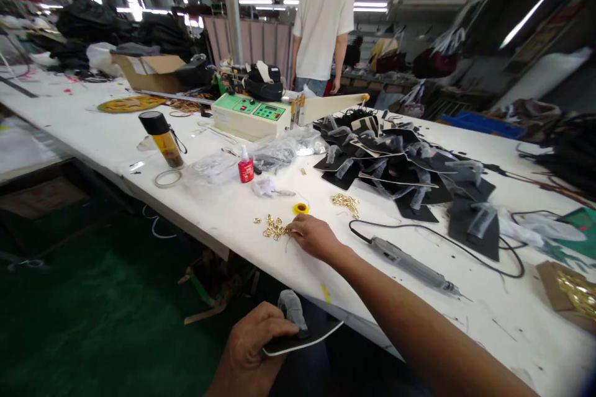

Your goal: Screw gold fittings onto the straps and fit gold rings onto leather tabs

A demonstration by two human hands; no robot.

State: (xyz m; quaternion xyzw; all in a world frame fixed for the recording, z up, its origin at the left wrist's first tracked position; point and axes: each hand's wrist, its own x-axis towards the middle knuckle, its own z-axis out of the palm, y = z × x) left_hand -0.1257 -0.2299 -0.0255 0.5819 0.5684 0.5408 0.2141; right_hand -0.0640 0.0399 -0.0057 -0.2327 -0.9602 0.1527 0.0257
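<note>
My left hand (254, 342) grips a black leather-like panel (310, 336) with a pale cut edge, below the table's front edge. A tab wrapped in clear plastic (292, 309) stands up from this panel beside my thumb. Over the white table, my right hand (313, 236) has its fingertips pinched together at the right side of a small pile of gold metal rings (272, 227). What is between those fingertips is too small to make out. A small yellow spool (300, 208) lies just behind the right hand, and more gold pieces (346, 202) are scattered farther right.
A grey electric screwdriver (414, 265) with a black cord lies right of my forearm. Black panels (405, 161) are heaped behind it. A red bottle (245, 165), a drink bottle (162, 139) and a control box (249, 116) stand farther back. Beyond the table is a person (323, 25).
</note>
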